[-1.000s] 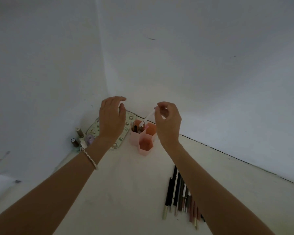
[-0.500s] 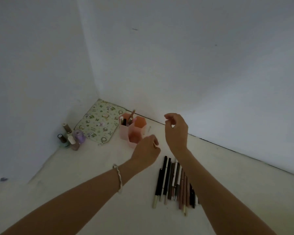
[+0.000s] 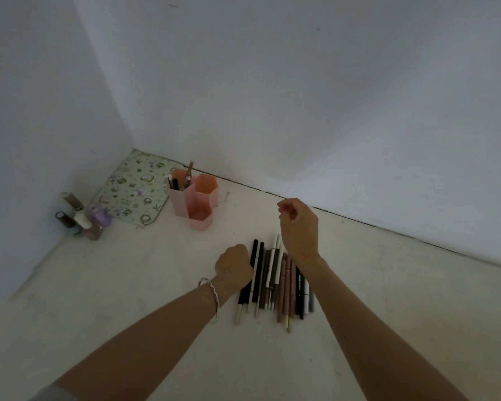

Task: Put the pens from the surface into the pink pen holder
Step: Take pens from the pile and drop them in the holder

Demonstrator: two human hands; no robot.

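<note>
The pink pen holder (image 3: 200,198) stands near the corner, made of three hexagonal cups. Several pens stick out of its back-left cup; the front cup looks empty. A row of several pens (image 3: 274,273) lies side by side on the pale surface in front of me. My left hand (image 3: 233,266) is down at the row's left edge, its knuckles up and its curled fingers against a black pen (image 3: 255,250); the fingertips are hidden. My right hand (image 3: 298,227) hovers over the far ends of the pens, fingers loosely curled and apart, with nothing in it.
A floral mat (image 3: 133,189) lies in the corner left of the holder. Several small nail polish bottles (image 3: 81,218) stand by the left wall. White walls close off the left and the back. A bracelet (image 3: 211,296) is on my left wrist.
My right hand let go of the white pen at the holder and drew back over the row. My left hand dropped from beside the holder to the row's left edge.
</note>
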